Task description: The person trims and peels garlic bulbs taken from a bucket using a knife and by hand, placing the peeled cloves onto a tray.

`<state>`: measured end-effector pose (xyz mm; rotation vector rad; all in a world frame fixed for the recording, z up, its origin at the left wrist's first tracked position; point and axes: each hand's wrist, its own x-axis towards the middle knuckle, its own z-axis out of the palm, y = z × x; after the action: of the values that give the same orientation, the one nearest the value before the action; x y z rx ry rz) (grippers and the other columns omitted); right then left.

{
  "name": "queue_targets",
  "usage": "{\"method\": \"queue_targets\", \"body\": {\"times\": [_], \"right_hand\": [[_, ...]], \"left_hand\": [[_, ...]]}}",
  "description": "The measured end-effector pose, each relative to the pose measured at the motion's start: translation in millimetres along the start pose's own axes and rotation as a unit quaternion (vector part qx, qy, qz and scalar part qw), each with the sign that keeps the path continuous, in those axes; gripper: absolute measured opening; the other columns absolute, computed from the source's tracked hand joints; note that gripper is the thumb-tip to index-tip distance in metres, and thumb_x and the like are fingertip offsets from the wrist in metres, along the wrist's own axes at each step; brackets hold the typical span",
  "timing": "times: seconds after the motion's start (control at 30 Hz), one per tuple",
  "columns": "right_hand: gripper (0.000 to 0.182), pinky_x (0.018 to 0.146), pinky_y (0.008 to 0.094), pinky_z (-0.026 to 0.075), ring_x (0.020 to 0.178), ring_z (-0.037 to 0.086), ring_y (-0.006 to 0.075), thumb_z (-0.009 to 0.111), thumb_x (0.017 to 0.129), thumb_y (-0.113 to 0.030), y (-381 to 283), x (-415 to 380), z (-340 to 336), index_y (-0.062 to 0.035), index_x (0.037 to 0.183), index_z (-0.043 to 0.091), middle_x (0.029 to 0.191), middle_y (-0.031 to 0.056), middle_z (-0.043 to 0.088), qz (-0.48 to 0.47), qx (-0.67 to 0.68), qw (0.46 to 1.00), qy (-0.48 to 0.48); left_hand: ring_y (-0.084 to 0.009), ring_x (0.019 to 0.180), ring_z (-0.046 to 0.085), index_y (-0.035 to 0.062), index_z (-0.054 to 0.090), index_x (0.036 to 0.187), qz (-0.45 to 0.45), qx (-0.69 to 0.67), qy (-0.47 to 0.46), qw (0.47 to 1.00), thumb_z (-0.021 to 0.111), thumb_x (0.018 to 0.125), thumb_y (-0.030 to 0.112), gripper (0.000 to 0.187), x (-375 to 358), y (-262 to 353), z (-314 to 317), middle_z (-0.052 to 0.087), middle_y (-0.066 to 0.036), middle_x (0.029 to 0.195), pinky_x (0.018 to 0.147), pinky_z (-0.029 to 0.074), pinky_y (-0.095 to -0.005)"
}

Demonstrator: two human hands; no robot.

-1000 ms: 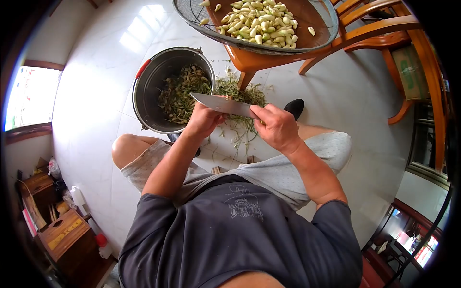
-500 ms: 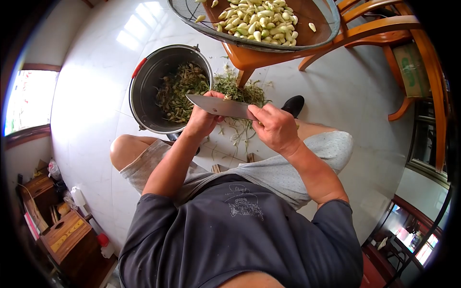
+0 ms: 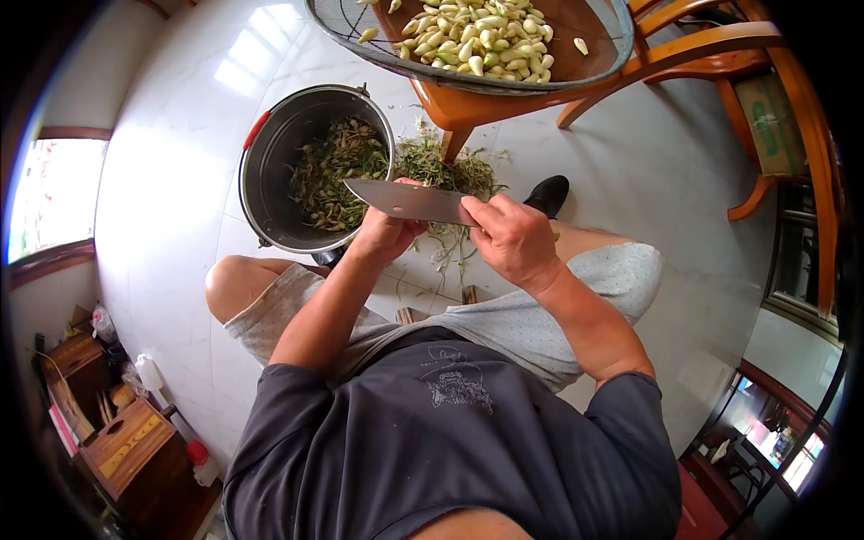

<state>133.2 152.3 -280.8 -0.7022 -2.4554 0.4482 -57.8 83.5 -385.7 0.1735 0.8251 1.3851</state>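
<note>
My right hand [image 3: 517, 241] is closed around the handle of a broad knife [image 3: 416, 200], with the thumb side against the blade's near end. The blade points left and lies across my left hand [image 3: 387, 236]. My left fingers are curled in behind and under the blade; what they hold is hidden. Beyond the left hand a metal bucket [image 3: 263, 193] holds rooty bulbs with dry stems [image 3: 337, 171]. A heap of green and dry trimmings [image 3: 432, 162] lies on the floor just past the blade.
A mesh sieve [image 3: 378, 61] with many pale peeled bulbs [image 3: 481, 40] rests on a wooden chair [image 3: 468, 110] ahead. A second chair and a cardboard box [image 3: 769, 126] stand at the right. Wooden boxes [image 3: 130, 441] are at lower left. My shoe [image 3: 547, 195] is beside the trimmings.
My left hand has turned slightly and its fingers have drawn further behind the blade. The knife has shifted a little to the left; my right grip is the same.
</note>
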Motion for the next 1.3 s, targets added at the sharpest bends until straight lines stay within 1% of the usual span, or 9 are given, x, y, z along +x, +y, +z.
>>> {"method": "queue_targets", "body": {"times": [0.33,0.43,0.73,0.8,0.9,1.0,1.1,1.13,1.3], "right_hand": [[0.032,0.049,0.0330,0.047,0.055,0.057,0.0226,0.072,0.071,-0.008,-1.6,0.2,-1.6,-0.0106,0.102,0.066,0.068,0.0051,0.053,0.011,0.004,1.000,-0.012],[0.032,0.049,0.0330,0.047,0.056,0.057,0.0226,0.072,0.071,-0.008,-1.8,0.5,-1.4,-0.0105,0.102,0.066,0.068,0.0051,0.054,0.011,0.006,1.000,-0.011],[0.031,0.049,0.0331,0.047,0.056,0.057,0.0227,0.072,0.072,-0.008,-1.5,0.1,-1.0,-0.0104,0.102,0.066,0.068,0.0048,0.054,0.010,0.002,1.000,-0.013],[0.031,0.049,0.0330,0.046,0.056,0.057,0.0226,0.072,0.071,-0.008,0.1,-1.1,0.8,-0.0104,0.101,0.066,0.067,0.0048,0.053,0.011,-0.008,1.000,-0.012],[0.027,0.051,0.0354,0.047,0.058,0.057,0.0253,0.070,0.073,-0.009,-2.1,-1.0,0.4,-0.0110,0.099,0.066,0.068,0.0066,0.054,0.039,-0.007,0.999,-0.019],[0.020,0.059,0.0403,0.049,0.066,0.060,0.0305,0.064,0.076,-0.013,23.7,-22.2,22.7,-0.0105,0.096,0.067,0.074,0.0105,0.060,0.125,-0.059,0.986,-0.096],[0.021,0.070,0.0444,0.050,0.081,0.062,0.0357,0.056,0.079,-0.019,49.9,-23.4,16.9,-0.0081,0.092,0.068,0.088,0.0160,0.066,0.296,-0.084,0.927,-0.216],[0.021,0.070,0.0441,0.050,0.080,0.062,0.0360,0.056,0.079,-0.019,49.8,-22.7,15.6,-0.0078,0.092,0.068,0.087,0.0164,0.065,0.304,-0.069,0.930,-0.196],[0.024,0.067,0.0415,0.050,0.074,0.062,0.0373,0.057,0.079,-0.019,43.3,-16.8,13.0,-0.0049,0.095,0.068,0.077,0.0194,0.064,0.307,0.018,0.942,-0.134]], "left_hand": [[-0.0080,0.064,0.051,0.0109,0.056,0.098,-0.012,-0.033,-0.011,0.999,0.062,0.088,0.016,0.013,-0.4,-1.4,-4.2,0.058,0.000,0.081,0.059,0.040,-0.0240],[-0.0082,0.064,0.051,0.0109,0.057,0.098,0.000,-0.024,0.009,1.000,0.062,0.088,0.016,0.012,-0.2,-2.9,-1.0,0.058,0.000,0.081,0.058,0.040,-0.0245],[-0.0077,0.060,0.050,0.0099,0.059,0.096,0.005,-0.027,0.016,0.999,0.061,0.086,0.016,0.011,-0.7,-5.4,1.1,0.058,0.000,0.075,0.056,0.039,-0.0243],[-0.0077,0.059,0.049,0.0092,0.059,0.096,0.003,-0.039,0.026,0.999,0.061,0.085,0.012,0.011,-0.5,-5.7,3.0,0.057,0.000,0.075,0.056,0.039,-0.0242],[-0.0078,0.059,0.050,0.0081,0.059,0.096,0.010,-0.019,0.007,1.000,0.061,0.086,0.008,0.010,4.0,-11.7,-9.4,0.059,-0.001,0.075,0.056,0.041,-0.0234],[-0.0083,0.061,0.053,0.0071,0.058,0.096,-0.008,-0.007,-0.043,0.999,0.060,0.088,0.007,0.008,1.1,-3.6,-4.8,0.062,-0.003,0.079,0.057,0.043,-0.0220],[-0.0090,0.063,0.056,0.0068,0.058,0.098,-0.023,-0.007,-0.092,0.995,0.060,0.090,0.010,0.009,-5.6,7.8,1.8,0.065,-0.005,0.083,0.057,0.045,-0.0211],[-0.0092,0.063,0.056,0.0068,0.058,0.099,-0.023,-0.006,-0.106,0.994,0.060,0.091,0.012,0.010,-6.8,11.2,2.7,0.066,-0.006,0.085,0.058,0.046,-0.0210],[-0.0104,0.064,0.057,0.0062,0.058,0.104,-0.004,0.022,-0.066,0.998,0.061,0.090,0.010,0.015,-11.5,24.2,14.1,0.065,-0.006,0.088,0.057,0.046,-0.0217]]}}
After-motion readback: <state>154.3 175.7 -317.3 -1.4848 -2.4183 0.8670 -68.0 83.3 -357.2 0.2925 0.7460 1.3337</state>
